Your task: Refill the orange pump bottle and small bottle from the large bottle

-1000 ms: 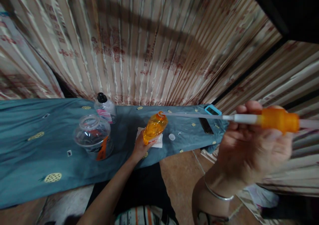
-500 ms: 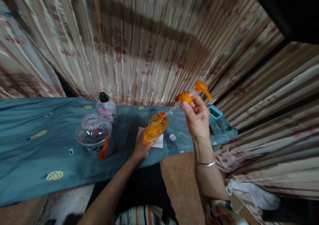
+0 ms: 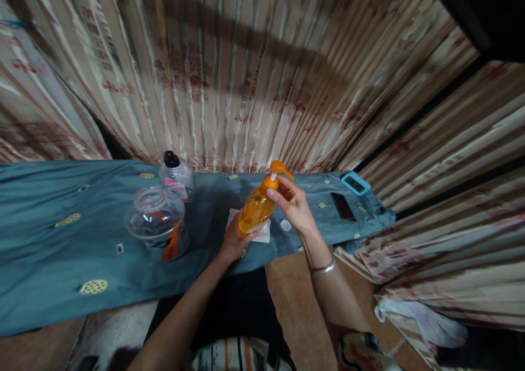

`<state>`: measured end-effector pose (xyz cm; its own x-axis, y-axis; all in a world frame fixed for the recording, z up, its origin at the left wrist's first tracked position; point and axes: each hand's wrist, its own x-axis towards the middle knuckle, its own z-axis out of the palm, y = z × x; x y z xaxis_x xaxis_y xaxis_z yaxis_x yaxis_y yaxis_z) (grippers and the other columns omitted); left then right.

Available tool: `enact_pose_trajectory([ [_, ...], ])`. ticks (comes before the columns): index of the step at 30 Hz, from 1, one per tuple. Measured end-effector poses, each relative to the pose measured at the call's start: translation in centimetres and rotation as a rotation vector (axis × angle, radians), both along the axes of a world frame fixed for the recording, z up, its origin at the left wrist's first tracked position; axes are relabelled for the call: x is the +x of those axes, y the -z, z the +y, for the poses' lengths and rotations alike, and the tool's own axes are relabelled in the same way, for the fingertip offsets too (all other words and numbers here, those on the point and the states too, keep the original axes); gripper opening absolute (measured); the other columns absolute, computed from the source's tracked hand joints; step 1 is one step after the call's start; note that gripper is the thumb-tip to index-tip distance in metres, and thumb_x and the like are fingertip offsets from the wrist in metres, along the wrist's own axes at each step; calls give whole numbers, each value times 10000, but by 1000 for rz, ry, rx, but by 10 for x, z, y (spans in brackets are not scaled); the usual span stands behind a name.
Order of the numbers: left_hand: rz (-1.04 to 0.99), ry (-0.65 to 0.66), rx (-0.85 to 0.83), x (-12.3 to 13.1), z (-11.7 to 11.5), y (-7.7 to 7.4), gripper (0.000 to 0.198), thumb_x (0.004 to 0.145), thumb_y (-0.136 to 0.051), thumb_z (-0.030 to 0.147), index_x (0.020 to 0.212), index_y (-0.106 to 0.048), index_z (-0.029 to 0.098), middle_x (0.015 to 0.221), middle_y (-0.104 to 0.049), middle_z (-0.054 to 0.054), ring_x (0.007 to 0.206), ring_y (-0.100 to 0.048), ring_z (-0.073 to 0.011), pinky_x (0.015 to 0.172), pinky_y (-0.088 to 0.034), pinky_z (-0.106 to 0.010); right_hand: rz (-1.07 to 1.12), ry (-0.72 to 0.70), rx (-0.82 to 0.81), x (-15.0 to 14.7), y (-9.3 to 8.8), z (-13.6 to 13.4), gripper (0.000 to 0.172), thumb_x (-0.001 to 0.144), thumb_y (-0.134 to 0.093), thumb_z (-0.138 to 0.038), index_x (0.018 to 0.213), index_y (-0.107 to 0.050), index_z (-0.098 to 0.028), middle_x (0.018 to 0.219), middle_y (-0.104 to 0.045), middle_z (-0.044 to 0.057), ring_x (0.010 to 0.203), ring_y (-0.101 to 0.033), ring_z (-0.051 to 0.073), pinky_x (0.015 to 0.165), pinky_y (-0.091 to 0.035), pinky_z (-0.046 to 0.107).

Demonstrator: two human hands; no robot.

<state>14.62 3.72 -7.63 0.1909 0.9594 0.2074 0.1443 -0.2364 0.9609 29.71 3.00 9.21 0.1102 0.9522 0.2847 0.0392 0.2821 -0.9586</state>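
My left hand [image 3: 235, 238] is wrapped round the lower part of an orange see-through bottle [image 3: 255, 211], which leans to the right above the cloth. On the bottle's neck sits an orange pump head [image 3: 279, 168], its spout pointing right. The fingers of my right hand [image 3: 292, 200] are closed on the pump's collar, and a bracelet circles that wrist. Under the bottle lies a white tissue [image 3: 263, 234], partly hidden by it and my left hand. Just right of the tissue is a small white disc [image 3: 286, 225].
A wide clear jar [image 3: 156, 223] without a lid and a clear bottle with a black top [image 3: 179, 179] stand to the left. A dark phone [image 3: 343, 207] and a blue-framed device [image 3: 355, 183] lie at the right end. Green cloth [image 3: 102, 239] covers the table; curtains [image 3: 229, 75] hang behind.
My right hand has brought the pump down and left from above the bottle. Its tube, visible before, is inside the bottle now, and the collar meets the neck. The left hand has stayed put.
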Motion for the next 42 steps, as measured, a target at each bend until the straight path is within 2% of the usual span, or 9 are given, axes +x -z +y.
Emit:
enact_pose_trajectory([
  [9,-18,-21,12,2,2,6,552,728,-840,333,1191,-565,210,1164,-745,-71,1073,-736,-269,963,-591,-441,-62,24,60,-1,8,2,428,708,-912,-458,1067,-782,-264,1204,-802,49,1157,-727,280,1121,-502,455],
  [18,-15,-18,8,-2,3,5,546,716,-851,386,1159,-573,230,1143,-739,-54,1070,-729,-271,958,-591,-451,-187,85,162,-7,23,1,295,879,-777,-459,1103,-714,-278,1085,-762,27,1068,-694,245,1064,-503,405],
  [21,-2,-12,-10,-2,2,4,564,719,-851,386,1183,-569,231,1160,-743,-59,1077,-732,-273,951,-592,-443,-209,57,158,-6,21,0,418,852,-817,-456,1212,-688,-286,1170,-758,36,1116,-688,248,1112,-480,414],
  [24,8,-10,-21,-2,2,5,579,722,-842,379,1201,-560,220,1177,-746,-70,1087,-735,-278,955,-592,-442,-216,-34,141,0,12,1,605,848,-804,-521,1379,-612,-305,1417,-674,59,1288,-639,252,1179,-452,423],
  [26,12,-9,-11,-1,3,7,585,722,-837,383,1206,-555,216,1188,-744,-77,1098,-734,-283,963,-591,-447,-237,-110,118,5,5,3,598,880,-745,-579,1399,-614,-314,1482,-642,52,1354,-610,250,1194,-448,424],
  [30,19,-15,4,0,4,9,606,711,-845,369,1217,-554,205,1207,-741,-95,1105,-734,-293,971,-592,-455,-322,-158,96,10,-5,6,432,893,-717,-577,1213,-730,-287,1323,-741,38,1262,-667,261,1159,-463,419],
  [34,2,-16,4,1,3,7,615,719,-850,358,1235,-552,205,1202,-745,-88,1101,-737,-285,971,-596,-447,-367,22,116,2,-5,5,347,844,-775,-504,1054,-726,-232,1063,-774,58,1056,-704,285,1027,-494,424],
  [37,-9,-5,11,2,2,7,582,740,-839,367,1225,-556,211,1184,-747,-73,1094,-738,-273,967,-599,-433,-376,168,125,-6,-2,2,330,817,-816,-480,990,-709,-221,1007,-756,59,1000,-685,286,999,-469,431],
  [42,15,-31,46,2,4,15,592,743,-838,357,1243,-555,214,1224,-731,-75,1126,-722,-276,1000,-588,-448,-370,85,119,-1,-5,0,483,784,-846,-490,1146,-679,-217,1111,-756,68,1069,-695,284,1030,-484,440],
])
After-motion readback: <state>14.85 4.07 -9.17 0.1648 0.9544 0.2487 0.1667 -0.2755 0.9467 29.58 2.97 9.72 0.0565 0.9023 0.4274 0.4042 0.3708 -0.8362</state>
